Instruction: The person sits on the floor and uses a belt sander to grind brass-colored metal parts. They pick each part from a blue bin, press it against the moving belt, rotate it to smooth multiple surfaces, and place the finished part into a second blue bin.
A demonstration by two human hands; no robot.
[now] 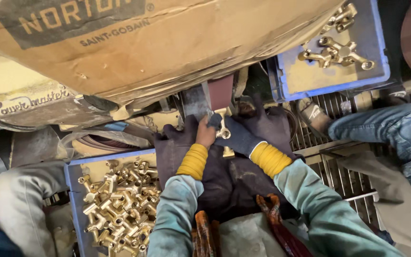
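Both grips, left hand (206, 134) and gloved right hand (238, 137), clamp one brass fitting (223, 132) just below the sanding belt (220, 92), mid-polish; turning it seems next.

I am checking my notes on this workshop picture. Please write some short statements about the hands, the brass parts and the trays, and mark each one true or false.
1. Both hands hold one brass fitting at the reddish sanding belt. True.
2. The left hand wears a full dark glove. False: its fingers are mostly bare; the right hand is gloved.
3. The blue tray at lower left is heaped with brass fittings. True.
4. The blue tray at upper right is the fuller one. False: it holds only a few.
5. The cuffs are red. False: yellow.
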